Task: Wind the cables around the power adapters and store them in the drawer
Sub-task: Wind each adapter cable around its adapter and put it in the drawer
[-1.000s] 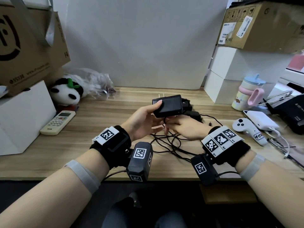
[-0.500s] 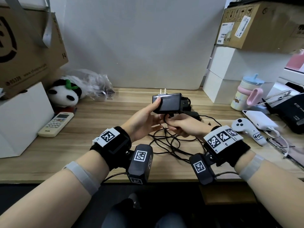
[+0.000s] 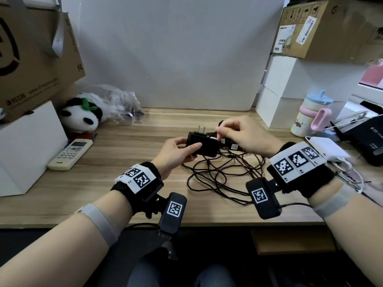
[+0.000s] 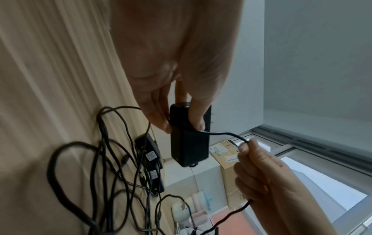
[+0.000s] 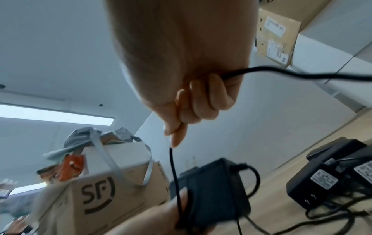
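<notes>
- Power adapter [image 3: 202, 146]: black brick, prongs pointing toward the bench's [image 3: 124, 162] far edge, held just above the middle of the bench.
- Left hand [image 3: 176, 154]: grip closed on the adapter, thumb on top, fingers beneath; the left wrist view shows the thumb pinning the cable where it crosses the body.
- Right hand [image 3: 244, 135]: grip curled round the cable [image 4: 223, 133], raised above and just right of the adapter; the strand runs short and fairly taut from brick to fist.
- Loose cable heap [image 3: 223, 177]: tangled loops on the bench between the wrists, near the front edge.
- Spare adapters [image 5: 326, 176]: two more black bricks with labels, on the bench just beyond the held one, cables mixed into the heap.
- Drawer: not in view.
- Step in hand, judged: first turns of winding. Keep the thumb pinning the start, carry the fist round the body with even tension, lay turns side by side, and feed slack slowly so neighbouring cables are not dragged along.
</notes>
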The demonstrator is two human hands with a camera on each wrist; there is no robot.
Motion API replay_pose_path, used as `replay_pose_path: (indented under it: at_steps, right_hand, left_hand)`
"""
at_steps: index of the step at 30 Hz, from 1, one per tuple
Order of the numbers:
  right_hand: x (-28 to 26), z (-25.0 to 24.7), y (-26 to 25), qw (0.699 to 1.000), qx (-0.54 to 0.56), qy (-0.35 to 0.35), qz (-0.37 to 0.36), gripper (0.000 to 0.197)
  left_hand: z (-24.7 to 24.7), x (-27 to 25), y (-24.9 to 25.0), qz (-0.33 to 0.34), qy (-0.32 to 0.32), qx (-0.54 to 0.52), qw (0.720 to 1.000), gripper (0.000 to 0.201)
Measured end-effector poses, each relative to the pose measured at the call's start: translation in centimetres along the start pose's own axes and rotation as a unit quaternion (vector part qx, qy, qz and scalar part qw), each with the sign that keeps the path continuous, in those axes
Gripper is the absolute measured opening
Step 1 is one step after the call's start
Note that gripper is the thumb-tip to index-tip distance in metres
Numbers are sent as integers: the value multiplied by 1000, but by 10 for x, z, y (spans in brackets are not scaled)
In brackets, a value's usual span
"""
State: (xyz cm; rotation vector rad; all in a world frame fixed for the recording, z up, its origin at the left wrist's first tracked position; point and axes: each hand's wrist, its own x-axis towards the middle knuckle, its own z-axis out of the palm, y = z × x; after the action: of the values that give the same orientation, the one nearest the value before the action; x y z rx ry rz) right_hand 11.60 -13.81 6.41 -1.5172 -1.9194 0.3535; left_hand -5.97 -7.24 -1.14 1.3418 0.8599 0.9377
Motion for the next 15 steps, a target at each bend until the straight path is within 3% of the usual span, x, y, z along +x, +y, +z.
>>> replay_pose_path:
  at_steps: [5,9,13,15]
  right_hand:
    - [11,-4,10,998,36,48,1,24]
    - [14,4,16,997,50,57,21,24]
    - [11,19,23,989,126,-28,77,20]
    - [6,22,19,992,89,-57,74,17]
  left_hand:
    - [-5,-11,8,-1,-114,55,992,27]
    - [-3,-17,17,-7,-177,9,984,28]
    - [2,-21,20,-7,-190,-103,976,32]
    - [4,-20,23,-4,-170,-163,972,27]
